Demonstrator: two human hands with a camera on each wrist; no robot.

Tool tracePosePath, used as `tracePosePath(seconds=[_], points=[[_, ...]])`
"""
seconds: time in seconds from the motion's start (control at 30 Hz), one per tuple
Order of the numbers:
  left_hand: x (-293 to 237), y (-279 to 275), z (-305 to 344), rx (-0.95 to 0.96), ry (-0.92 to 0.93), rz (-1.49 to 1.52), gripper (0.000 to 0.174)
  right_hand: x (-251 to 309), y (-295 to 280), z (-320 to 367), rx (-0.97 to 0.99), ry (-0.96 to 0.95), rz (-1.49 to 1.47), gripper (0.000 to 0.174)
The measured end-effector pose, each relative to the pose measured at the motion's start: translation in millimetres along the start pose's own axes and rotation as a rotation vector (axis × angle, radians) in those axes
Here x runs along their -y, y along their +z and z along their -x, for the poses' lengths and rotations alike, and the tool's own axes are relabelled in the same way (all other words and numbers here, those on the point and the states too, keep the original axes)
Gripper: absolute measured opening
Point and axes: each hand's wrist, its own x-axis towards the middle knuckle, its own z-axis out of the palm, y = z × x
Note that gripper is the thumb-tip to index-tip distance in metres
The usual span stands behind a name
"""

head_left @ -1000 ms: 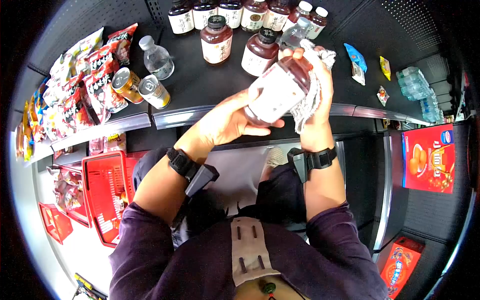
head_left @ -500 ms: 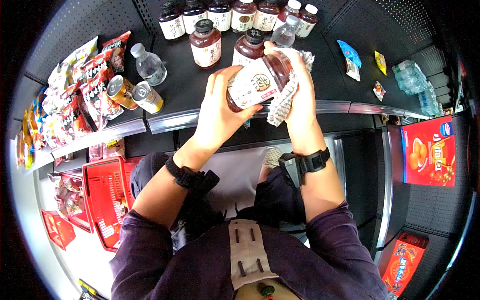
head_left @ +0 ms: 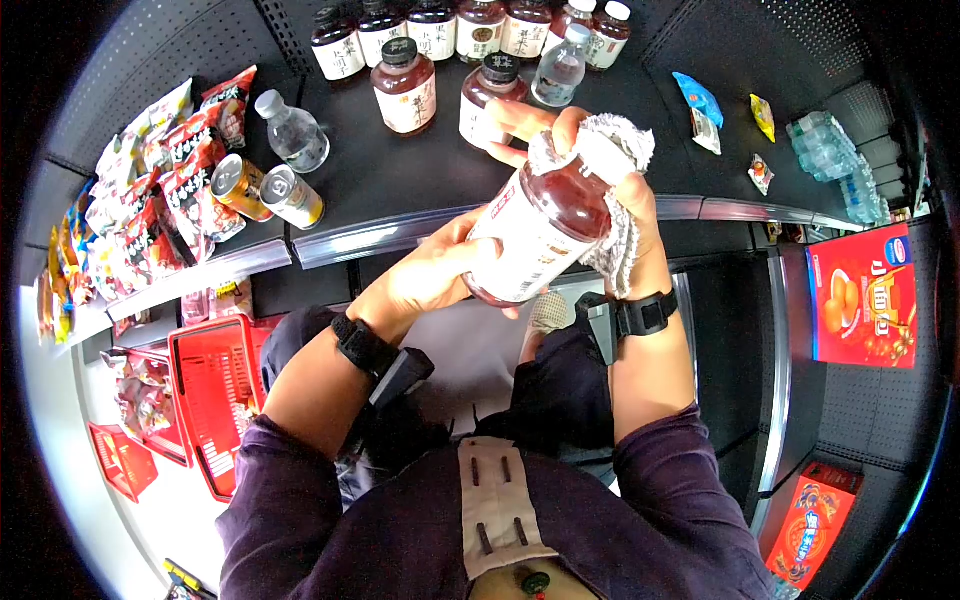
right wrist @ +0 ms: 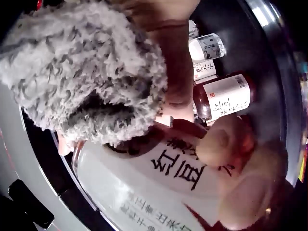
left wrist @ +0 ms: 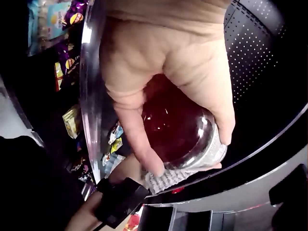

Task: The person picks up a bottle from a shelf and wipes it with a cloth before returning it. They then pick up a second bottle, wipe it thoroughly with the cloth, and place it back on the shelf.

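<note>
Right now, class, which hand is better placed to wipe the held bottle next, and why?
Probably the right hand: it holds the cloth at the upper end of the bottle, while the left hand grips the lower end and could keep it steady.

A dark purple top (head_left: 390,525) with a beige front strip (head_left: 502,505) accompanies black wrist straps (head_left: 652,314) and a green pendant (head_left: 536,581).

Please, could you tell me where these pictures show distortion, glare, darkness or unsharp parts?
Head view: fisheye bending, shelf edge curved, black corners; left wrist view: bright glints on the bottle, dark surroundings; right wrist view: small print on its label looks soft.
</note>
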Motion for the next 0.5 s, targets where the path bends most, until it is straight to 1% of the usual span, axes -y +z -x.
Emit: tracePosePath(seconds=[0.07, 0.1, 0.17, 0.27, 0.3, 0.33, 0.37, 0.4, 0.47, 0.5], points=[[-3, 1, 2, 0.014, -0.025, 0.028, 0.094, 2, -3, 0, 0.001, 0.029, 0.034, 0.065], [-4, 3, 2, -0.022, 0.001, -0.013, 0.093, 3, -5, 0, 0.015, 0.023, 0.011, 0.059], [-7, 9, -1, -0.09, 0.055, -0.098, 0.09, 4, -7, 4, -0.068, 0.054, 0.015, 0.05], [-8, -2, -4, -0.232, 0.132, -0.405, 0.085, -1, -14, 5, -0.162, 0.054, 0.031, 0.037], [-12, -1, -5, -0.272, 0.145, -0.412, 0.082, -3, -15, 4, -0.188, 0.047, 0.038, 0.033], [-19, 5, -1, -0.286, 0.122, -0.343, 0.068, -8, -13, 2, -0.19, 0.029, -0.017, 0.034], [-24, 5, 0, -0.277, 0.131, -0.424, 0.067, -10, -8, 5, -0.216, 0.02, -0.088, 0.029], [-29, 4, 1, -0.265, 0.14, -0.505, 0.065, -13, -7, 5, -0.229, -0.009, -0.14, 0.029], [-44, 3, 10, -0.293, 0.317, -1.101, 0.062, -18, -11, 4, -0.249, -0.072, -0.236, 0.028], [-63, 21, 17, -0.357, 0.31, -1.087, 0.058, -11, -7, 3, -0.305, -0.078, -0.268, 0.026]])
